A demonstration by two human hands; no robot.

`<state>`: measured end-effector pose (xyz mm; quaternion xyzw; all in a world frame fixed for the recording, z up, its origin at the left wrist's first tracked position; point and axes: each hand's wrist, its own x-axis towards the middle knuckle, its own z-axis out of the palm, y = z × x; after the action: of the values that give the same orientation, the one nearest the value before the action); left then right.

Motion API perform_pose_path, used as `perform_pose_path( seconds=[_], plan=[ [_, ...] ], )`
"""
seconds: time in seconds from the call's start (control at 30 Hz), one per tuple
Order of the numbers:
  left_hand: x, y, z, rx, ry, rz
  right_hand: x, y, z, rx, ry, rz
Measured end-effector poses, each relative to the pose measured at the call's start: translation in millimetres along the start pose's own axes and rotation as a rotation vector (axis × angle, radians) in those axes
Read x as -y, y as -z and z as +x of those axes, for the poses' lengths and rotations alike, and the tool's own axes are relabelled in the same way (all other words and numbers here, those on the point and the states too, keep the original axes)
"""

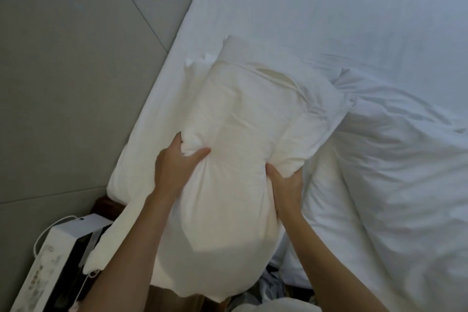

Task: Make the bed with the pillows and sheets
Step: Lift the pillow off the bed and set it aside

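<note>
View: looking down from the person's head onto the corner of a bed, with both bare forearms reaching forward.

Landmark: a plump cream-white pillow in a soft wrinkled cotton case [228,139], held near the bed's corner, its far end towards the grey panelled wall [63,58].

Left hand [177,167]: closed on the pillow's left side, thumb pressed across the top and fingers dug into the stuffing.

Right hand [285,182]: gripping the pillow's right side, fingers curled under a fold of the case.

Pillow position: its far end appears to rest on the bed; its near end hangs over the mattress edge towards the person.

Bed: a smooth white fitted sheet [316,2] lies flat beyond the pillow; a crumpled white duvet [392,172] is heaped to the pillow's right, touching it.

Beside the bed: a white boxy device with a cable [58,251] sits below and left of the pillow; what it is cannot be told.

Step, as judged: settling the pillow at the head of the bed; the duvet is not yet spread.

Risks: loose case fabric trailing at the near left could snag the device or its cable. A slack grip could let the overhanging end slide off. The pillow could trap the duvet's edge beneath it.
</note>
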<state>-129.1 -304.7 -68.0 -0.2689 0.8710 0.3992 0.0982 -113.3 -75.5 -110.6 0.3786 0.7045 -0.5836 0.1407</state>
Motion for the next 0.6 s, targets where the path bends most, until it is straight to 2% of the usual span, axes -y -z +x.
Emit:
perform_pose_path(
  seconds=[0.17, 0.27, 0.33, 0.47, 0.6],
  plan=[
    [-7, 31, -18, -0.176, 0.003, -0.031, 27, 2, -17, -0.007, 0.158, -0.003],
    [5, 35, -24, -0.239, 0.07, -0.043, 26, -6, -20, 0.018, 0.191, -0.104],
    [28, 29, -18, -0.18, 0.139, 0.012, 16, -15, -17, 0.058, 0.148, -0.201],
    [76, 7, 10, 0.042, 0.302, 0.159, -9, -26, 13, 0.156, -0.03, -0.349],
    [83, -3, 45, 0.068, 0.183, 0.139, -12, -34, 40, 0.16, -0.002, -0.379]
  ],
)
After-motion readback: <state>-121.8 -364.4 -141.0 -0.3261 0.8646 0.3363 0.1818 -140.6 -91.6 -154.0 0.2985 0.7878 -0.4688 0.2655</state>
